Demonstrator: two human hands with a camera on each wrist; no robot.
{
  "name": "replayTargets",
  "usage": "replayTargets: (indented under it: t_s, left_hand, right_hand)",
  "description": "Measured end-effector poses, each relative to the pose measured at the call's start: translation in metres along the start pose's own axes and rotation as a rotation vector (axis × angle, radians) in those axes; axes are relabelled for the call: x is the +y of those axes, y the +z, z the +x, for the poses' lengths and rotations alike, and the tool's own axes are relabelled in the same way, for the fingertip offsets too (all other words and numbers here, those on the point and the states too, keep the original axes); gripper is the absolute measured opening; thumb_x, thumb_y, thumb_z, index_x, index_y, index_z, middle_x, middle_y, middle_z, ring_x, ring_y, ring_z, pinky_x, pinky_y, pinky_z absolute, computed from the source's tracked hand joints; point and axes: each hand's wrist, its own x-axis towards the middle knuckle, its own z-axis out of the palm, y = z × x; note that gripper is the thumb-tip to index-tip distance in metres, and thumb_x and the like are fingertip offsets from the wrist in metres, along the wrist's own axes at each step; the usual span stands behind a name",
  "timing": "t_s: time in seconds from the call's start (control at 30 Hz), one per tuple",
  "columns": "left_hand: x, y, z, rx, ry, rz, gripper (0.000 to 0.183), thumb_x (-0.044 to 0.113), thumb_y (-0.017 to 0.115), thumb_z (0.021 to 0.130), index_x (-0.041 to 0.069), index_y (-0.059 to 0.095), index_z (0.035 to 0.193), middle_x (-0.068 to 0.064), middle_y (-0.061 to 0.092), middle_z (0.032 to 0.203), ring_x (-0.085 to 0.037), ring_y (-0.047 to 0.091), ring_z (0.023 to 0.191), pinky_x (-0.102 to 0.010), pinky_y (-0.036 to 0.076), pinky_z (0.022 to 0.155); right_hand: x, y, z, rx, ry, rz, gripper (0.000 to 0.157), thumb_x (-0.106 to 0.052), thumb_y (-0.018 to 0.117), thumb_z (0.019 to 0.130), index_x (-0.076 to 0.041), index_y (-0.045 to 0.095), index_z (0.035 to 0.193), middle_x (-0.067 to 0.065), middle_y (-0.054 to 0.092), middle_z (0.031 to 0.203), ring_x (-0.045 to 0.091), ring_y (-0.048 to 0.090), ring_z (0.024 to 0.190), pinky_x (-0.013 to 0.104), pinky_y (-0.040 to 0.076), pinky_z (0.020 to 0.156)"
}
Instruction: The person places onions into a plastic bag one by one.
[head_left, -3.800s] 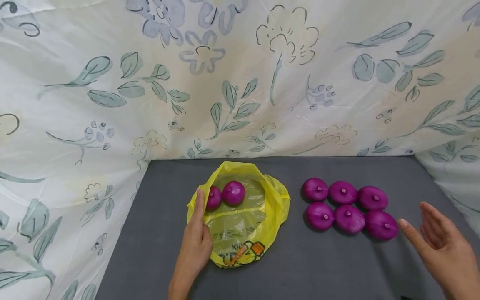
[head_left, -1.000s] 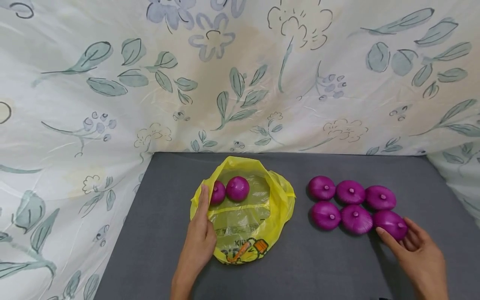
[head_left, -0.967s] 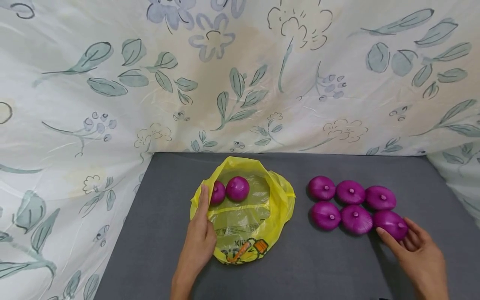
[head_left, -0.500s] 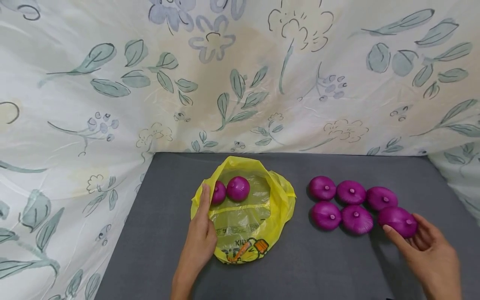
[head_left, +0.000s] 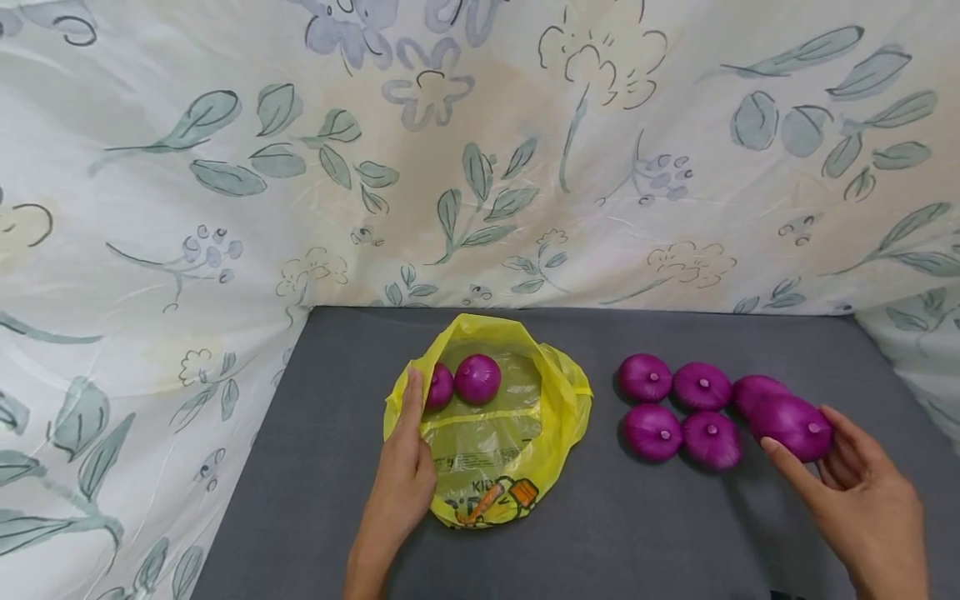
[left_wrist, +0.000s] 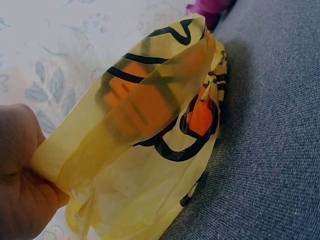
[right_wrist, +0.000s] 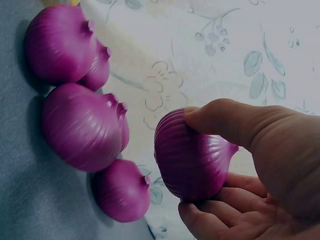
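My right hand (head_left: 870, 500) grips a purple onion (head_left: 787, 427) between thumb and fingers. In the right wrist view that onion (right_wrist: 187, 157) is up off the cloth, its stem end toward the palm. Several matching onions (head_left: 701, 386) sit in two rows just left of it, one partly hidden behind the held one. With my left hand (head_left: 401, 471) I pinch the left rim of a yellow plastic bag (head_left: 561, 392), its mouth held wide. Two onions (head_left: 477, 379) lie inside, the left one partly covered by the rim. The left wrist view shows the bag's printed side (left_wrist: 145, 175) and the pinching fingers.
A dark grey cloth (head_left: 600, 542) covers the table. Flower-patterned fabric (head_left: 480, 150) hangs behind it and along both sides. Bare grey cloth separates the bag from the rows of onions.
The right hand came in from the right, took hold of the front-right onion and lifted it out of its row. The left hand stays at the bag's rim.
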Motion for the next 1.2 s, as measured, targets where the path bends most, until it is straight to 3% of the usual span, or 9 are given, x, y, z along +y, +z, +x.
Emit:
replayTargets:
  t_s: [0.17,0.33,0.57,1.03,1.2]
  left_hand:
    - [0.0,0.0,-0.001,-0.002,-0.014,-0.013,0.085,-0.018,0.036,0.099,0.017,0.011,0.172,-0.002,0.016,0.178,-0.02,0.019,0.16,-0.004,0.021,0.108]
    - [0.0,-0.001,-0.002,0.0,-0.013,-0.017,0.084,-0.019,0.036,0.099,0.015,0.011,0.172,-0.003,0.014,0.178,-0.02,0.017,0.161,-0.005,0.016,0.115]
    - [0.0,-0.002,-0.002,0.001,-0.005,-0.018,0.085,-0.019,0.035,0.098,0.015,0.011,0.172,-0.004,0.014,0.178,-0.02,0.016,0.161,-0.007,0.014,0.118]
    - [0.005,-0.003,0.001,-0.012,-0.008,-0.005,0.085,-0.019,0.036,0.098,0.015,0.011,0.172,-0.004,0.015,0.178,-0.019,0.016,0.161,-0.007,0.013,0.118]
    - [0.007,-0.004,0.001,-0.016,-0.019,-0.005,0.084,-0.019,0.035,0.098,0.015,0.011,0.172,-0.003,0.013,0.178,-0.019,0.015,0.161,-0.007,0.012,0.118]
  right_hand:
    - [-0.009,-0.001,-0.005,0.025,-0.023,0.015,0.1,-0.052,0.08,0.09,-0.035,0.022,0.169,0.005,0.024,0.172,0.026,0.029,0.156,0.033,0.029,0.118]
    - [-0.015,-0.003,-0.008,0.037,-0.038,0.024,0.098,-0.052,0.081,0.09,-0.039,0.023,0.168,0.003,0.025,0.172,0.023,0.03,0.156,0.025,0.029,0.115]
    - [-0.024,-0.001,-0.012,0.048,-0.084,0.011,0.099,-0.051,0.081,0.09,-0.037,0.023,0.168,0.003,0.026,0.172,0.028,0.03,0.156,0.04,0.031,0.118]
    - [-0.039,0.004,-0.021,0.0,-0.197,0.021,0.098,-0.049,0.084,0.088,-0.037,0.027,0.168,0.008,0.033,0.169,0.029,0.034,0.154,0.012,0.033,0.108]
    - [-0.045,0.006,-0.025,-0.009,-0.23,0.011,0.098,-0.051,0.085,0.087,-0.041,0.029,0.166,0.006,0.034,0.169,0.025,0.037,0.153,0.01,0.036,0.105]
